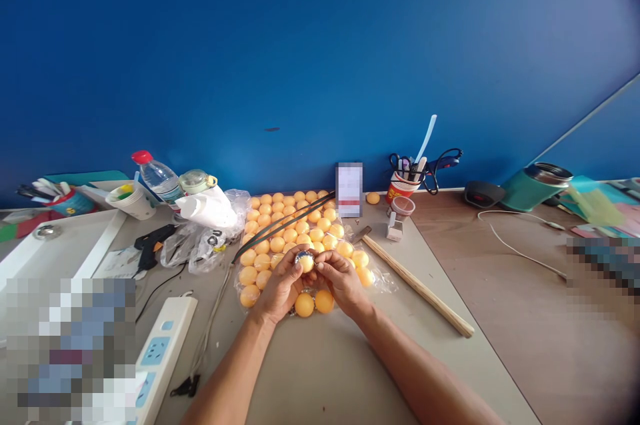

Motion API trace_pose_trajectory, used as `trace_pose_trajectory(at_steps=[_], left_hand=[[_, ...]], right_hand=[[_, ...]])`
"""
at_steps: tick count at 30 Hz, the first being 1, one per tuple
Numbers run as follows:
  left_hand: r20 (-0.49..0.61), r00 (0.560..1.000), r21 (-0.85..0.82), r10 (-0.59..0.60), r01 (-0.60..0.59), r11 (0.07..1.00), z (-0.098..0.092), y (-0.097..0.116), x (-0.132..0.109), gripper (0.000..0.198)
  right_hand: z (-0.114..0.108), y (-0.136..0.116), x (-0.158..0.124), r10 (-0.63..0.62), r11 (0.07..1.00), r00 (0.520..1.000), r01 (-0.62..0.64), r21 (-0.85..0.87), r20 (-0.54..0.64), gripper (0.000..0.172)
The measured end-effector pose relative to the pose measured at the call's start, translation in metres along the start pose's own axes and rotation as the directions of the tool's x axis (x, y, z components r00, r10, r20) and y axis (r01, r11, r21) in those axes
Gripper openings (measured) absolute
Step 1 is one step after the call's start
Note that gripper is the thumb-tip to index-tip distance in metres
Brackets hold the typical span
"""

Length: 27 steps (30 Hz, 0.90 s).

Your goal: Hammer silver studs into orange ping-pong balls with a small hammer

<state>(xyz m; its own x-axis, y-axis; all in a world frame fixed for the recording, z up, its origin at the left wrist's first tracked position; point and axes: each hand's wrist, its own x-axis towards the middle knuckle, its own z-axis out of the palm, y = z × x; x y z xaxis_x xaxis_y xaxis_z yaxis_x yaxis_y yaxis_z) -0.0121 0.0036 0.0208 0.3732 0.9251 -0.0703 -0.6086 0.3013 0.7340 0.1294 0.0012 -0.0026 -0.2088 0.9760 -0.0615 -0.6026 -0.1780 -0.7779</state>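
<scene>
My left hand (283,284) is closed around a small shiny silver ball (305,260), thumb and fingers on its side. Orange shows in the ball's mirror-like surface. My right hand (343,280) is beside it, thumb and forefinger pinched together at the ball's right edge. Whatever lies in that pinch is too small to make out. Just below the hands are two orange balls (305,305), like table tennis balls. Behind the hands lies a clear plastic pack of orange balls (277,244) in rows, with dark straps (285,224) across it.
A hammer (420,285) lies to the right. A phone (349,188) stands at the wall beside a cup of tools (404,185). On the left are a power strip (165,348), a glue gun (151,246) and a water bottle (159,176). A teal flask (535,186) is far right.
</scene>
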Motion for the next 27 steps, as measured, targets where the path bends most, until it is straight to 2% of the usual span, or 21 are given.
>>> trace_pose_trajectory(at_steps=[5, 27], left_hand=[[0.008, 1.000, 0.000, -0.003, 0.003, 1.000, -0.0016, -0.0019, -0.0005, 0.031], [0.010, 1.000, -0.022, -0.006, 0.006, 1.000, -0.0016, -0.0014, 0.0000, 0.032]], right_hand=[[0.0013, -0.0024, -0.0002, 0.016, 1.000, 1.000, -0.016, -0.008, -0.007, 0.026], [0.0042, -0.0070, -0.0023, 0.020, 1.000, 0.999, -0.020, -0.012, 0.031, 0.022]])
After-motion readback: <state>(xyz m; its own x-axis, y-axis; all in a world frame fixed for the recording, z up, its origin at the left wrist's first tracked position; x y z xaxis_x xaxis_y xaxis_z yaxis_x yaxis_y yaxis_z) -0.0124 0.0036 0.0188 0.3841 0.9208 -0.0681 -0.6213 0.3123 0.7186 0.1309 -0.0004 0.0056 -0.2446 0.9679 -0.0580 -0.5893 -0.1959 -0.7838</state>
